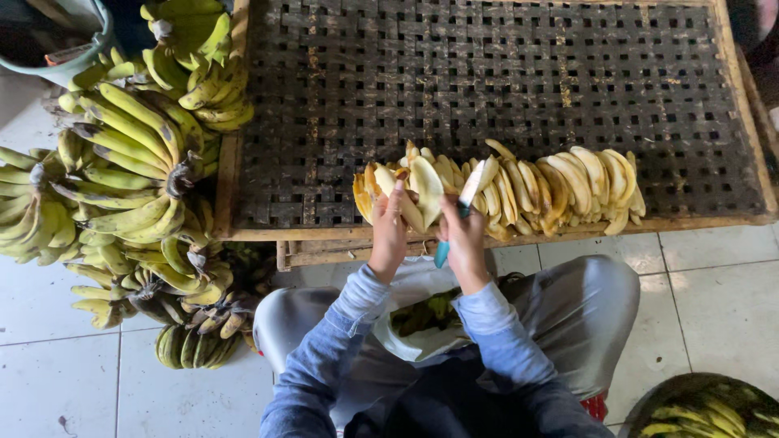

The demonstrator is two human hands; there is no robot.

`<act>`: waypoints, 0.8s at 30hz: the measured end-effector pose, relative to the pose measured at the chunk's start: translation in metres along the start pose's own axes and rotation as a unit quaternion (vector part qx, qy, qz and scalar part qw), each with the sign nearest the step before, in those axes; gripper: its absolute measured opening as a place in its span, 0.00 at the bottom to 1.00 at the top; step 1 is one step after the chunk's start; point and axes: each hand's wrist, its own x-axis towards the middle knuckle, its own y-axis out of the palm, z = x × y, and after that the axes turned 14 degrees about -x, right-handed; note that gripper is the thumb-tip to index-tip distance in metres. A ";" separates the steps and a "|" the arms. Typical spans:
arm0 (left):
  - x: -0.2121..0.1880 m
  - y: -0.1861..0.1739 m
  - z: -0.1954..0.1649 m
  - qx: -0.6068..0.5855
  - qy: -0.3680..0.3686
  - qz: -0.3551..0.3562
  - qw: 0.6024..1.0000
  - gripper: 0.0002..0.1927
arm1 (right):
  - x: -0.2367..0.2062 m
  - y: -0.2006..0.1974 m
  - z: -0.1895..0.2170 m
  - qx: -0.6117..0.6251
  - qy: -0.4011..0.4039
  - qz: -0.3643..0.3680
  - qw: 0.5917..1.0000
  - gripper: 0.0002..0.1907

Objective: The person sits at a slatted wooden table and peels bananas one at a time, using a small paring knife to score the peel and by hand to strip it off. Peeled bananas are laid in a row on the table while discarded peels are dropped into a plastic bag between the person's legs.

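My left hand [389,229] holds a peeled banana slice [425,189] at the near edge of a dark woven tray [503,89]. My right hand [464,237] grips a knife with a teal handle [442,253] and a pale blade [472,184] that points up next to the slice. A row of sliced banana pieces [560,191] lies along the tray's front edge, to the right of both hands. I wear blue sleeves and grey trousers.
Several bunches of green-yellow bananas [134,154] are piled on the tiled floor at the left. A white bag with peels [418,312] rests on my lap. A dark basket of peels [706,410] sits at bottom right. A green bucket [73,36] stands at top left.
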 end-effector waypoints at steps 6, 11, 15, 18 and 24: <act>0.013 -0.004 -0.026 0.071 0.085 -0.044 0.993 0.16 | -0.031 -0.071 0.018 -0.229 -0.142 0.102 0.958 0.07; 0.013 -0.009 -0.020 0.209 0.112 0.032 0.971 0.24 | -0.055 -0.107 -0.002 -0.469 -0.233 0.317 0.791 0.09; 0.006 -0.005 -0.002 0.115 0.113 0.039 0.986 0.21 | -0.054 -0.096 -0.021 -0.434 -0.344 0.235 0.799 0.15; 0.000 -0.001 0.006 0.034 0.117 0.070 0.990 0.18 | -0.044 -0.075 -0.025 -0.126 0.092 0.157 0.975 0.18; -0.009 0.021 -0.009 0.126 0.185 0.055 0.973 0.22 | -0.036 -0.014 -0.016 -0.087 0.011 0.048 0.995 0.19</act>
